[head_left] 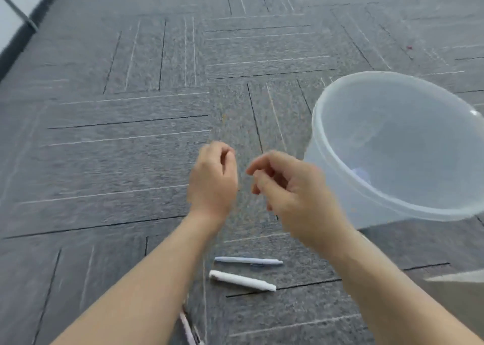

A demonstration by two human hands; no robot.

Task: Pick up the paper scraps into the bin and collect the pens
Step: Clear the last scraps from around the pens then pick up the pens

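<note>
Carpet floor [131,148] shows no loose scraps; scrap step looks finished, pens remain. Translucent bin [398,145] stands right, something pale inside. Left hand [213,179] and right hand [293,195] hover mid-scene, each grip loosely curled, empty. Next: reach down near. Grey pen [248,260], white pen [242,280], third pen [188,329] at near edge. Nothing obstructs.

A grey carpet-tile floor [157,108], laid in squares with thin black and white stripes running crosswise from tile to tile, fills nearly the whole view. At the top left corner a pale wall [15,1] meets a dark skirting strip [39,12].
</note>
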